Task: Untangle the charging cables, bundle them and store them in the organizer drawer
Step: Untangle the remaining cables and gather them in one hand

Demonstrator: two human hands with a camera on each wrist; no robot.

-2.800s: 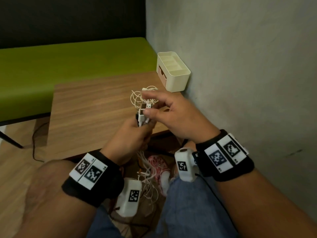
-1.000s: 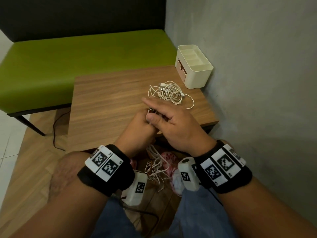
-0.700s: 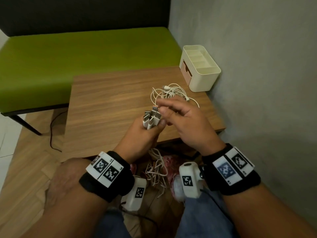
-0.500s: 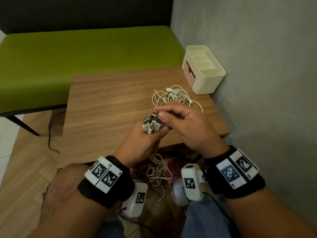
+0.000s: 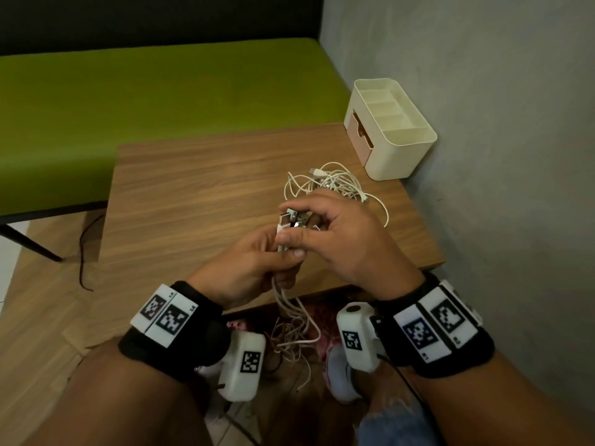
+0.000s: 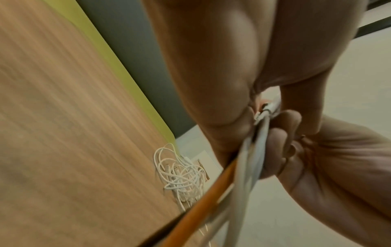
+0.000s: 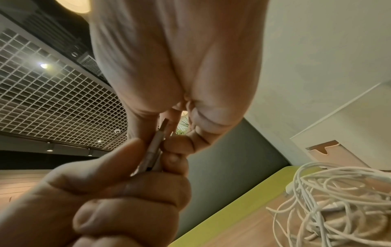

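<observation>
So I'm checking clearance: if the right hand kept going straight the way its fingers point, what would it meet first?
Likely nothing new: the right hand already pinches the plug ends gripped in the left hand.

The right hand (image 5: 346, 239), which half a second ago only touched the plugs (image 5: 294, 220) from the side, now closes over them, thumb pressed on the white plug bodies and forefinger arched across the metal tips. The left hand (image 5: 248, 268) sits a little lower over the desk (image 5: 193, 201) edge.
</observation>
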